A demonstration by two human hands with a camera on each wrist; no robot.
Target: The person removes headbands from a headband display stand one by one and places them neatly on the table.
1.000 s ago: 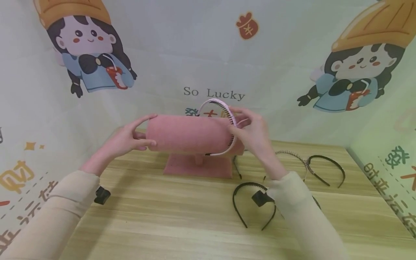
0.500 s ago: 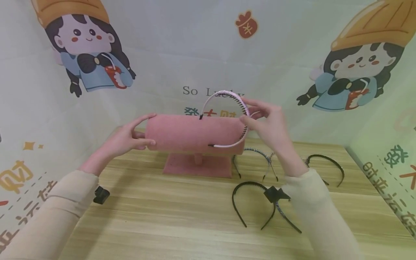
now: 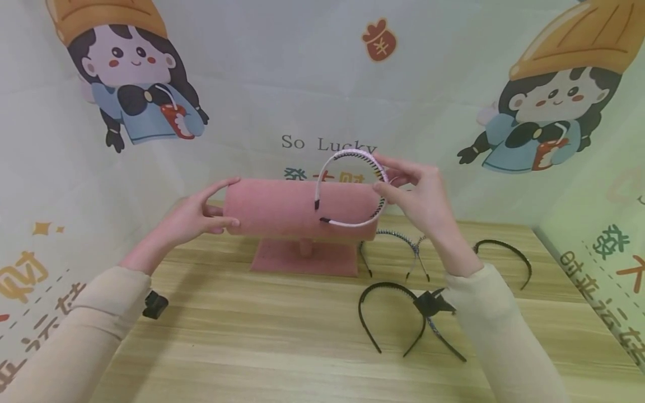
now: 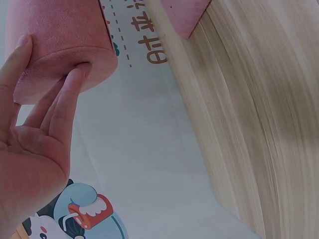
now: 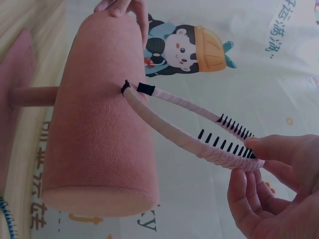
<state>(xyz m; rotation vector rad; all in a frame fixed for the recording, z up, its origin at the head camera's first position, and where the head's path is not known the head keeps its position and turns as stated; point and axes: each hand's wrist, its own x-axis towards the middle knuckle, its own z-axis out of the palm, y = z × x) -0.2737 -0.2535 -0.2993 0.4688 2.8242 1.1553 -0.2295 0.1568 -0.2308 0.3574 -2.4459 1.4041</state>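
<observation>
A pink plush cylinder display stand [image 3: 282, 207] lies sideways on its post, above a flat base [image 3: 282, 264]. My left hand [image 3: 194, 221] grips its left end; in the left wrist view, fingertips [image 4: 77, 74] reach into the end face while the thumb side spreads over the curved surface. Between thumb and fingers, my right hand [image 3: 420, 190] pinches a pale pink wrapped headband [image 5: 172, 135] with black teeth inside. Both black-tipped ends point at the cylinder's front side; one tip [image 5: 125, 88] appears to touch it. The band is not around the cylinder.
On the wooden table [image 3: 242, 336], a black headband [image 3: 364, 305] lies in front, beside a blue-patterned one [image 3: 445, 338]. Further back are a toothed headband [image 3: 390, 232] and another black one [image 3: 526, 263]. A printed cloth backdrop [image 3: 252, 84] surrounds the table.
The headband, around the cylinder's right part a second ago, moved right and up with my right hand. Its upper end then dropped to the cylinder's front. My left hand kept its grip.
</observation>
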